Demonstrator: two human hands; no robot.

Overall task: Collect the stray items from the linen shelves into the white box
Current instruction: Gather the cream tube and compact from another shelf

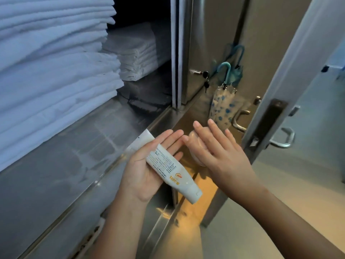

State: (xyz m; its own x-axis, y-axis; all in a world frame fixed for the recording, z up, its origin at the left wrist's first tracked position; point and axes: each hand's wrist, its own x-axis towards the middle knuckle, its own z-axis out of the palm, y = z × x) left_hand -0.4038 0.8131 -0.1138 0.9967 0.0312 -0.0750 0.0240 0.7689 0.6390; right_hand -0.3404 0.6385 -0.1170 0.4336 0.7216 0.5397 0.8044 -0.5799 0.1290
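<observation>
A white squeeze tube (pixel 169 165) with printed text and an orange logo lies across the upturned palm of my left hand (pixel 147 165), cap end pointing down and right; the fingers are only loosely curled under it. My right hand (pixel 218 152) hovers palm down just right of the tube, fingers spread. Under it sits a pale round object (pixel 196 144), mostly hidden; whether the hand grips it I cannot tell. Both hands are in front of the steel linen shelf (pixel 89 146). The white box is not in view.
Stacks of folded white linen (pixel 52 77) fill the shelf's left side, with a smaller pile (pixel 138 53) further back. A steel cabinet door (pixel 214 53) stands open on the right with keys in its lock. Two umbrellas (pixel 224 94) hang there. A room door (pixel 280 116) with lever handles stands behind.
</observation>
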